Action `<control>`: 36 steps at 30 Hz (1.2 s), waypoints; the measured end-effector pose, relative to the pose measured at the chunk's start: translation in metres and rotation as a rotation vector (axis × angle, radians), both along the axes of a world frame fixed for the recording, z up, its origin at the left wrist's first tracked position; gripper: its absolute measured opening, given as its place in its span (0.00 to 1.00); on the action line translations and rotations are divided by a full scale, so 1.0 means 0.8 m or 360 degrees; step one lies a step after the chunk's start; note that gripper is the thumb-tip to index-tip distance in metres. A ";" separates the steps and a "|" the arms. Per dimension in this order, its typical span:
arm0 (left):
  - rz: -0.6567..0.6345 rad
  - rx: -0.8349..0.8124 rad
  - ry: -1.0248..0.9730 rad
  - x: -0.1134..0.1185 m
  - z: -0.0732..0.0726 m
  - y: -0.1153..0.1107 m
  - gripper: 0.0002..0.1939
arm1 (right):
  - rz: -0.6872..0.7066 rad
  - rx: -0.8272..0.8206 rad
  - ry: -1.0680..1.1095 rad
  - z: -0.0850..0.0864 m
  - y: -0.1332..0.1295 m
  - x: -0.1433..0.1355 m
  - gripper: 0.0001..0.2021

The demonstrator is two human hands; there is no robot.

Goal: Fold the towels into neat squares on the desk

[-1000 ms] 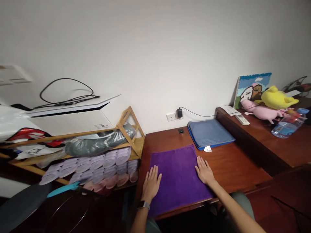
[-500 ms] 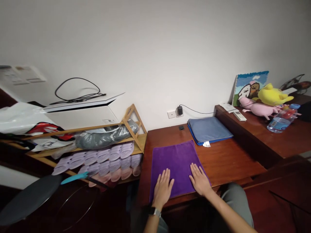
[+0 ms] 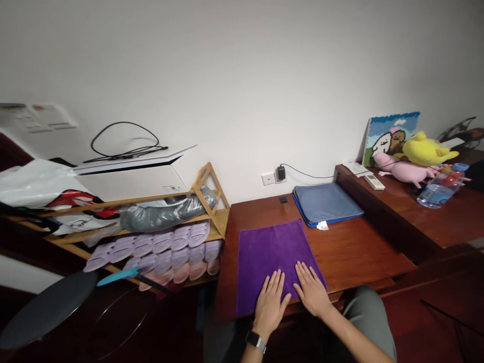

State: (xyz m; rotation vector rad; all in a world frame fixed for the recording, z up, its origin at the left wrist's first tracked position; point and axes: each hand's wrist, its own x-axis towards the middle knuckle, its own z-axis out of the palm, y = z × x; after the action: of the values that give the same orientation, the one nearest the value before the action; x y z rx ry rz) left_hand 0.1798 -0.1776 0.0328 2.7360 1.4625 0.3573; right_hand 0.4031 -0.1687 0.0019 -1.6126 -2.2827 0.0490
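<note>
A purple cloth (image 3: 268, 252) lies spread flat near the front edge of the brown wooden desk (image 3: 351, 252). My left hand (image 3: 271, 302) rests palm down on its lower middle part, fingers stretched forward, thumb out to the right. Close by on the right, my right hand (image 3: 312, 290) also lies flat on the cloth near its right front corner, fingers extended. Neither hand grips anything. Behind the cloth, toward the wall, sits a folded stack of blue-grey cloths (image 3: 327, 201) with a white tag at its front edge.
On the left stands a wooden rack (image 3: 209, 201) with lilac and pink slippers (image 3: 174, 247) and a white box (image 3: 132, 179). A raised surface on the right carries a water bottle (image 3: 436, 194), plush toys (image 3: 406, 169) and a remote (image 3: 374, 182). A black plug (image 3: 281, 173) sits in the wall socket.
My left hand has slid to the right across the purple cloth, closer to my right hand. My right hand has shifted slightly toward me. The cloth stays flat.
</note>
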 end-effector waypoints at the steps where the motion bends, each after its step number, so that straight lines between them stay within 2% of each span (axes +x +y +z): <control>1: 0.0012 -0.0006 0.0001 0.002 0.001 0.005 0.35 | -0.0021 -0.0009 -0.0006 0.001 0.005 -0.001 0.32; 4: 0.0032 -0.0037 0.0012 -0.007 0.006 0.019 0.34 | -0.0031 -0.0019 -0.0015 0.006 0.019 0.000 0.32; 7: 0.0073 -0.0052 0.0034 -0.026 0.009 0.021 0.33 | -0.0001 0.0008 -0.0016 0.004 0.022 0.007 0.31; 9: 0.0144 -0.0048 0.0040 -0.043 0.006 0.011 0.33 | 0.0000 0.0035 -0.0024 -0.002 0.016 0.019 0.32; 13: 0.0338 -0.0006 0.0018 -0.089 -0.012 -0.023 0.32 | -0.0048 0.0077 -0.0037 -0.020 -0.005 0.059 0.33; 16: 0.0425 0.0045 0.0001 -0.109 -0.018 -0.044 0.31 | -0.0118 0.0074 -0.0036 -0.023 -0.018 0.080 0.34; 19: 0.0387 0.0102 -0.0056 -0.090 -0.004 -0.048 0.32 | -0.0163 0.0048 -0.0018 -0.010 -0.024 0.070 0.34; 23: 0.0101 0.0023 -0.0093 -0.019 0.022 -0.027 0.33 | -0.0028 -0.0018 0.0023 0.013 -0.024 0.015 0.32; 25: 0.0000 -0.0035 -0.0080 0.008 0.023 -0.017 0.33 | 0.0040 -0.0032 0.0027 0.016 -0.023 -0.008 0.32; 27: 0.0011 -0.0045 -0.0068 0.013 0.012 -0.014 0.33 | 0.0055 0.0004 0.0019 0.010 -0.023 -0.014 0.32; 29: 0.0121 -0.0010 -0.0063 -0.005 -0.003 -0.020 0.33 | 0.0033 0.0067 0.0005 0.001 -0.024 -0.002 0.33; 33: 0.0422 0.0150 -0.0086 -0.070 -0.030 -0.047 0.36 | -0.0009 0.0132 -0.0032 -0.014 -0.035 0.049 0.34; 36: 0.0502 0.0269 -0.0118 -0.109 -0.044 -0.066 0.38 | 0.0015 0.0125 -0.0051 -0.014 -0.050 0.082 0.35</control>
State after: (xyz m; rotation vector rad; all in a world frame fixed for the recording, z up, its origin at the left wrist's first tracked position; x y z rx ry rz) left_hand 0.0926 -0.2304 -0.0022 2.5728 1.9276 0.6081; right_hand 0.4687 -0.2085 -0.0091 -1.5739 -2.2864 -0.0638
